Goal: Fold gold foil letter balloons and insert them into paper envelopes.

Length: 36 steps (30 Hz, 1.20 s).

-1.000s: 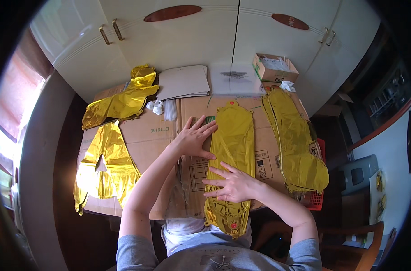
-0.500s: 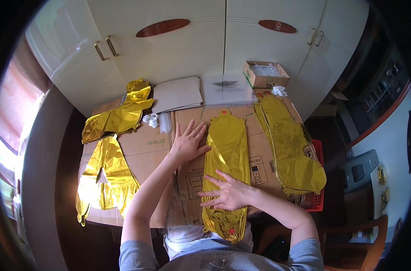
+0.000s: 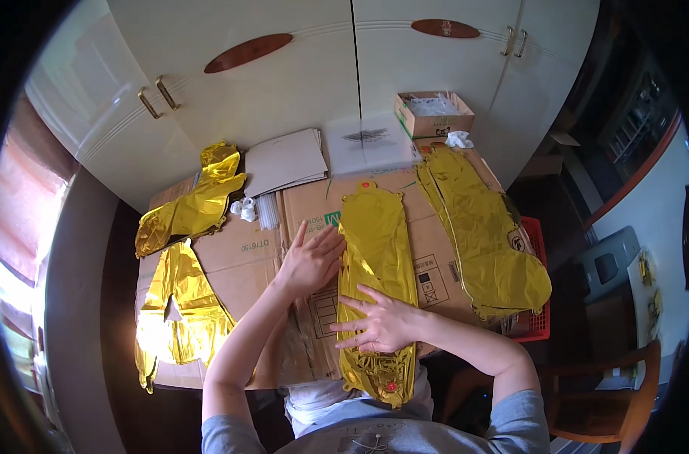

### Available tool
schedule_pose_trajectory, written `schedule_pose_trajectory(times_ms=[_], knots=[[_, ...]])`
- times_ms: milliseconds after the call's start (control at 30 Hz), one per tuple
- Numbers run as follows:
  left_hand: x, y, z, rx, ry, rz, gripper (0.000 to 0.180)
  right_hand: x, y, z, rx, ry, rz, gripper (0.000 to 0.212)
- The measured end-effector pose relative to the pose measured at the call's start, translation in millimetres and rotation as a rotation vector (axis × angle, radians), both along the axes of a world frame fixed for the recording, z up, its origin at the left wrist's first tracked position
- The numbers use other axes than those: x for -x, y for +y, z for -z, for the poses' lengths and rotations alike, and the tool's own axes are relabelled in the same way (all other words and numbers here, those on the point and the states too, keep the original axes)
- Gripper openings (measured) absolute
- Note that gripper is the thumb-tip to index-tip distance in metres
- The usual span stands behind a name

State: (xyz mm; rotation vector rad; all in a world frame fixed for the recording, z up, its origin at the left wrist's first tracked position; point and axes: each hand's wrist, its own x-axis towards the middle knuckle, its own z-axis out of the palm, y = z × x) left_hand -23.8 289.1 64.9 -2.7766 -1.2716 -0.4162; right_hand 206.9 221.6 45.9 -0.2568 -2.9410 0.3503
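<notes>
A flat, uninflated gold foil balloon lies lengthwise before me, its near end reaching over the table edge toward my lap. My right hand rests spread on its lower part, fingers pointing left. At the balloon's left edge is my left hand, fingers stretched out and tips by the foil; whether they touch it I cannot tell. Neither hand grips anything. To the right lies a stack of flat gold foil balloons. Crumpled gold foil sits at the far left, with another gold foil piece nearer me.
Cardboard covers the table. Along the back are grey-brown card sheets, a clear plastic sheet and an open box holding clear plastic. White crumpled tissue lies beside clear strips. A red basket stands at right.
My left hand has drawn slightly nearer me, its fingers less spread and closer to the foil. My right hand stays on the balloon. The whole view has shifted a little.
</notes>
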Motion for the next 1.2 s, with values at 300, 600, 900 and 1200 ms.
schedule_pose_trajectory(times_ms=[300,600,900,1200], knots=[[2,49,10,0.054,0.032,-0.079,0.056,-1,0,-1,-0.005,-0.032,-0.017,0.040],[27,4,9,-0.022,0.120,-0.219,0.070,5,10,-6,-0.069,0.071,-0.303,0.046],[25,-67,-7,0.167,-0.024,-0.216,0.087,-16,9,-30,-0.045,0.134,0.096,0.052],[20,-77,15,0.136,0.037,-0.233,0.095,12,123,4,0.231,0.307,0.611,0.045]])
